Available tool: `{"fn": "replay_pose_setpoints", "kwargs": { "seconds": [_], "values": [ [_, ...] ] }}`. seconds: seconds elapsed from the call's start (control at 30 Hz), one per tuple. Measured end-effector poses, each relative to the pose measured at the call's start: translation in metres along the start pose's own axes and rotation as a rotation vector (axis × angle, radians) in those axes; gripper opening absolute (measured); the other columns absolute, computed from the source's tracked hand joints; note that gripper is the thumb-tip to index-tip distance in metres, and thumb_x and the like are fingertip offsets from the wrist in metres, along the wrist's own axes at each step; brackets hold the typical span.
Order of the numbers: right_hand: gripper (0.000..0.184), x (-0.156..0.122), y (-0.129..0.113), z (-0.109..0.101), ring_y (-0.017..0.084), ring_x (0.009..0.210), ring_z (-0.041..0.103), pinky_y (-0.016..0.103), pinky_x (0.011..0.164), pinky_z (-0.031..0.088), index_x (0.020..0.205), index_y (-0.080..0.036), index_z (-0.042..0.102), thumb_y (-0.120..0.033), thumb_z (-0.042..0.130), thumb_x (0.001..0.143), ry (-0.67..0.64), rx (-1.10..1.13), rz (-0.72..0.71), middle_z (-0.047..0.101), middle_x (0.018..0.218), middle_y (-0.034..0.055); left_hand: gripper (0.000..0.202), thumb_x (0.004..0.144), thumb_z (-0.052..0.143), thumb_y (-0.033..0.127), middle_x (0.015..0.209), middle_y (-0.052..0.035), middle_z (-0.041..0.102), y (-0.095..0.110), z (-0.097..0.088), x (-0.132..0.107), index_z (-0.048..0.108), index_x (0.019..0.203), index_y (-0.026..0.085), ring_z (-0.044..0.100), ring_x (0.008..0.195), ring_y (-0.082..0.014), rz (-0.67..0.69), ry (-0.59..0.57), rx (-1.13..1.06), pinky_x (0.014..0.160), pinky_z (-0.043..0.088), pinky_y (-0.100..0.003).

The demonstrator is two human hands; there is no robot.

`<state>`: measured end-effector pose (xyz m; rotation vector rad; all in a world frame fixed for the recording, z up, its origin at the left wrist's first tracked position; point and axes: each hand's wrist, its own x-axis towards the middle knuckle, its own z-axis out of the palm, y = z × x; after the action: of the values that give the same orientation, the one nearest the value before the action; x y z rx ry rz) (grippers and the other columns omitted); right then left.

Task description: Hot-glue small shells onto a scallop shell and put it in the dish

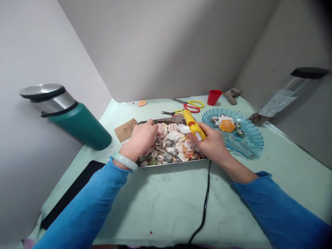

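Note:
A metal tray (171, 164) full of seashells (169, 145) sits in the middle of the pale green table. My left hand (141, 140) reaches into the tray's left side, fingers curled down among the shells; whether it holds one is hidden. My right hand (212, 143) is closed around a yellow glue gun (193, 126), its nozzle pointing away over the tray's far right corner. The gun's black cord (204, 204) runs toward me across the table. A pale bangle (125, 161) is on my left wrist.
A blue glass dish (246, 141) with a few shells stands right of the tray. Behind are scissors (190, 105), a red cup (214, 97) and a cardboard piece (126, 129). A green flask (75, 119) lies at the left, a clear bottle (290, 93) at the right.

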<state>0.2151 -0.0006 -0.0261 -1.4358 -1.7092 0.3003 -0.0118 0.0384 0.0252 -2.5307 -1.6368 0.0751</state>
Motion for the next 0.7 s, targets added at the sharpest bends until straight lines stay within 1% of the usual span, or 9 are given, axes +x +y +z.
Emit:
{"fn": "replay_pose_setpoints", "kwargs": {
  "seconds": [0.07, 0.1, 0.13, 0.2, 0.27, 0.37, 0.5, 0.6, 0.7],
  "values": [
    [0.026, 0.000, 0.001, 0.001, 0.019, 0.062, 0.056, 0.028, 0.057, 0.037, 0.099, -0.019, 0.065, -0.039, 0.060, 0.083, 0.005, 0.006, -0.008, 0.066, 0.074, 0.0027, 0.029, 0.084, 0.047, 0.017, 0.112, -0.0134, 0.064, 0.005, -0.002, -0.003, 0.070, 0.101, 0.018, 0.064, 0.088, -0.0251, 0.020, 0.006, -0.022, 0.071, 0.046, -0.033],
    [0.027, -0.001, 0.001, 0.001, 0.019, 0.062, 0.056, 0.028, 0.058, 0.038, 0.100, -0.019, 0.065, -0.040, 0.060, 0.083, 0.006, 0.008, -0.009, 0.066, 0.074, 0.0027, 0.027, 0.084, 0.049, 0.019, 0.109, -0.0107, 0.067, 0.008, -0.003, -0.005, 0.072, 0.098, 0.021, 0.064, 0.088, -0.0241, 0.058, -0.017, -0.046, 0.072, 0.046, -0.032],
    [0.027, -0.001, 0.001, 0.001, 0.019, 0.063, 0.057, 0.028, 0.058, 0.038, 0.100, -0.019, 0.065, -0.040, 0.060, 0.084, 0.005, 0.008, -0.010, 0.066, 0.075, 0.0029, 0.025, 0.083, 0.051, 0.020, 0.103, -0.0081, 0.069, 0.011, -0.003, -0.007, 0.074, 0.094, 0.023, 0.064, 0.087, -0.0228, 0.107, -0.053, -0.077, 0.072, 0.046, -0.030],
    [0.028, -0.001, 0.001, 0.001, 0.020, 0.065, 0.058, 0.029, 0.060, 0.039, 0.102, -0.019, 0.065, -0.040, 0.060, 0.084, 0.001, 0.008, -0.007, 0.067, 0.078, 0.0036, 0.024, 0.081, 0.054, 0.020, 0.095, -0.0062, 0.072, 0.015, -0.002, -0.011, 0.076, 0.089, 0.025, 0.065, 0.086, -0.0219, 0.190, -0.136, -0.137, 0.072, 0.046, -0.028],
    [0.028, 0.000, 0.001, 0.000, 0.021, 0.067, 0.059, 0.030, 0.060, 0.040, 0.103, -0.020, 0.065, -0.040, 0.060, 0.084, -0.002, 0.010, 0.004, 0.068, 0.080, 0.0044, 0.027, 0.079, 0.053, 0.016, 0.093, -0.0072, 0.073, 0.018, -0.001, -0.013, 0.076, 0.090, 0.024, 0.065, 0.087, -0.0230, 0.205, -0.172, -0.157, 0.072, 0.046, -0.029],
    [0.027, 0.000, 0.001, 0.000, 0.022, 0.066, 0.059, 0.030, 0.059, 0.040, 0.102, -0.021, 0.065, -0.041, 0.061, 0.083, -0.008, 0.004, 0.013, 0.068, 0.078, 0.0043, 0.029, 0.079, 0.052, 0.013, 0.093, -0.0092, 0.074, 0.020, -0.001, -0.012, 0.076, 0.090, 0.023, 0.065, 0.089, -0.0253, 0.172, -0.175, -0.142, 0.073, 0.047, -0.031],
    [0.026, 0.000, 0.002, 0.000, 0.021, 0.064, 0.059, 0.029, 0.058, 0.039, 0.099, -0.022, 0.065, -0.042, 0.060, 0.084, -0.012, -0.020, -0.007, 0.068, 0.076, 0.0033, 0.019, 0.078, 0.057, 0.015, 0.092, -0.0151, 0.073, 0.031, -0.006, -0.008, 0.076, 0.083, 0.018, 0.067, 0.087, -0.0294, 0.155, -0.209, -0.127, 0.076, 0.048, -0.037],
    [0.029, 0.000, 0.002, 0.001, 0.020, 0.064, 0.060, 0.029, 0.058, 0.040, 0.101, -0.019, 0.066, -0.041, 0.060, 0.083, 0.001, -0.019, -0.019, 0.069, 0.077, 0.0039, 0.014, 0.076, 0.060, 0.011, 0.089, -0.0210, 0.072, 0.042, -0.009, -0.004, 0.073, 0.074, 0.012, 0.067, 0.089, -0.0347, 0.148, -0.221, -0.125, 0.078, 0.048, -0.042],
    [0.030, -0.001, 0.003, 0.001, 0.020, 0.063, 0.060, 0.028, 0.058, 0.040, 0.102, -0.017, 0.066, -0.040, 0.060, 0.083, 0.005, -0.024, -0.033, 0.069, 0.077, 0.0039, 0.011, 0.070, 0.062, 0.008, 0.081, -0.0186, 0.072, 0.048, -0.010, -0.002, 0.071, 0.065, 0.014, 0.068, 0.086, -0.0341, 0.156, -0.224, -0.165, 0.078, 0.047, -0.042]
  ]
}}
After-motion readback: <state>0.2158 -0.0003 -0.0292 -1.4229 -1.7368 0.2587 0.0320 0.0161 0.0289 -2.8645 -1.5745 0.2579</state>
